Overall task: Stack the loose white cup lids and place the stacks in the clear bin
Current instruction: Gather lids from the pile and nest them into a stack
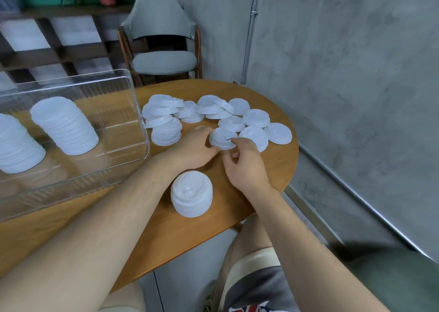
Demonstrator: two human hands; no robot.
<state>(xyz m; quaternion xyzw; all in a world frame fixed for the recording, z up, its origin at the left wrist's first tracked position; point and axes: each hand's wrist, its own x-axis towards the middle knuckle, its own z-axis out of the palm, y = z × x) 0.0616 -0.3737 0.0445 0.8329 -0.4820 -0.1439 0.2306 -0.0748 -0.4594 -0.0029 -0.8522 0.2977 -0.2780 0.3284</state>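
Note:
Several loose white cup lids (255, 117) lie scattered on the round wooden table (280, 164). One lid (222, 138) sits between my hands: my left hand (193, 149) curls its fingers round the lid's left edge, and my right hand (242, 162) pinches its near right edge. A short stack of lids (191, 194) stands near the table's front edge, below my hands. Another low stack (166, 132) stands just right of the clear bin (133, 86). The bin holds two tall leaning stacks (64, 126) (16, 145).
A grey padded chair (164, 50) stands behind the table. A concrete wall (344, 74) runs close along the right. A wooden shelf (59, 50) with a potted plant is at the back left. My knees show below the table's edge.

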